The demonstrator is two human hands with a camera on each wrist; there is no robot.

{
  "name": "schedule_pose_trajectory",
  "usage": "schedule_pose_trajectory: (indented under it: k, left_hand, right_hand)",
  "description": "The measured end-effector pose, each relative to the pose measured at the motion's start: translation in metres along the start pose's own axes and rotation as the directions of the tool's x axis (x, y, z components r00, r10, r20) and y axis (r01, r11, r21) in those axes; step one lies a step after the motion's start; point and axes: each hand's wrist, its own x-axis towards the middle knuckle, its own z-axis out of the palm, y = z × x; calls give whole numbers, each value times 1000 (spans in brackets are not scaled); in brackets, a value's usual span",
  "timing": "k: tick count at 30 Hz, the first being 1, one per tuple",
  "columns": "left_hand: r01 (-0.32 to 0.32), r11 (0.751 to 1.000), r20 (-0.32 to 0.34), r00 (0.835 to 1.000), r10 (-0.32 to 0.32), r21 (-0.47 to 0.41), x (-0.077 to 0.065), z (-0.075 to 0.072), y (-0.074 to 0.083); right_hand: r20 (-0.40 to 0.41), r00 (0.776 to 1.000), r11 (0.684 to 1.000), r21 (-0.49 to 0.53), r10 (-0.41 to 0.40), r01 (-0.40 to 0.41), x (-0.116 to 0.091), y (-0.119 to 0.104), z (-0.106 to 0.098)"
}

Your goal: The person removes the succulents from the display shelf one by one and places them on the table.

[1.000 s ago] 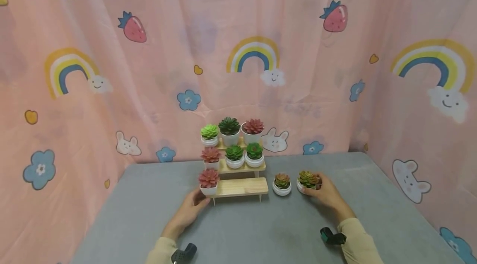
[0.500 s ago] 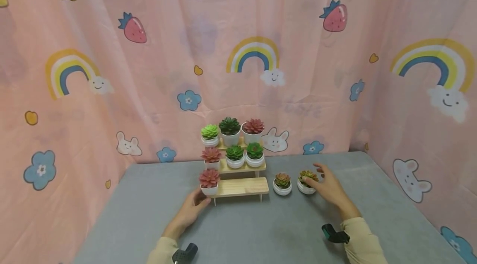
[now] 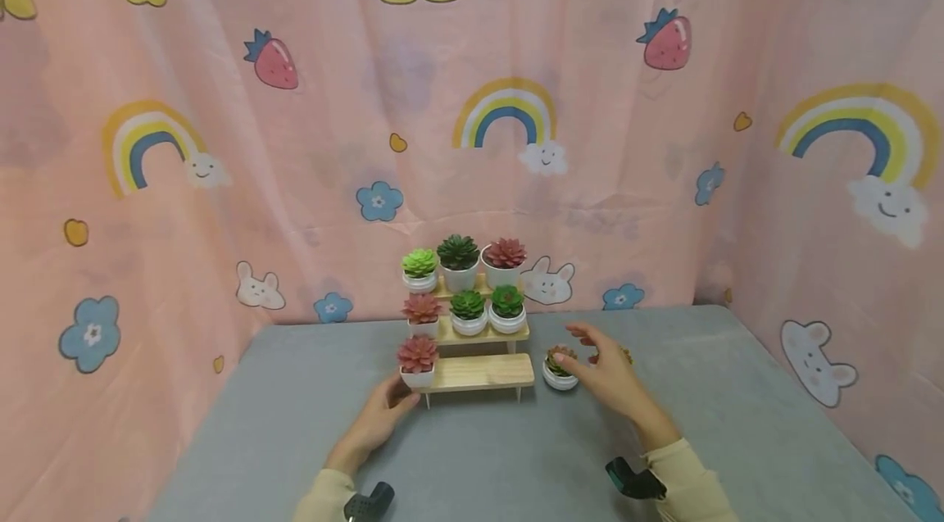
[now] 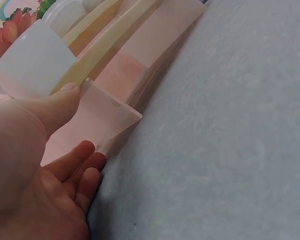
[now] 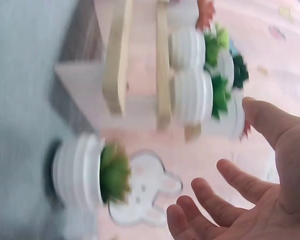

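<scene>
A three-tier wooden plant stand holds small potted succulents. My left hand is at the left end of its lowest step. In the left wrist view its thumb lies on the wooden edge, with curled fingers beside the pale leg panel. Just above that thumb sits a red succulent in a white pot. My right hand, fingers spread, hovers at a brownish-green succulent in a ribbed white pot right of the stand. Another succulent is mostly hidden behind this hand.
Three succulents stand on the top tier, among them a dark green one. The middle tier carries a red one and two green ones. A pink printed curtain hangs behind the grey table.
My right hand has let go of the farther-right succulent and moved left to the one nearer the stand. The left hand has stayed at the stand. The head view has shifted slightly.
</scene>
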Motion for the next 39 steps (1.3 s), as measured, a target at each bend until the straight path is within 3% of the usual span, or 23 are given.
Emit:
schedule_pose_trajectory:
  k: [7,13,21,29,39]
  left_hand:
    - [-8,1000,-11,1000,8,13,0,0,-1]
    - [-5,1000,-6,1000,6,18,2,0,-1]
    - [-13,1000,1,1000,14,-6,3,0,0]
    - [-17,1000,15,1000,18,-23,2,1,0]
    - [-27,999,17,999,27,-36,2,1,-4]
  right_hand:
    - [108,993,991,125,-52,38,8,-29,43]
    - [233,964,969,235,-127,71,15,-48,83]
    - [266,953,956,286,-142,63,29,-62,125]
    - [244,956,931,359,-164,68,37,-68,148]
    - [257,957,938,345,-132,37,39,-71,152]
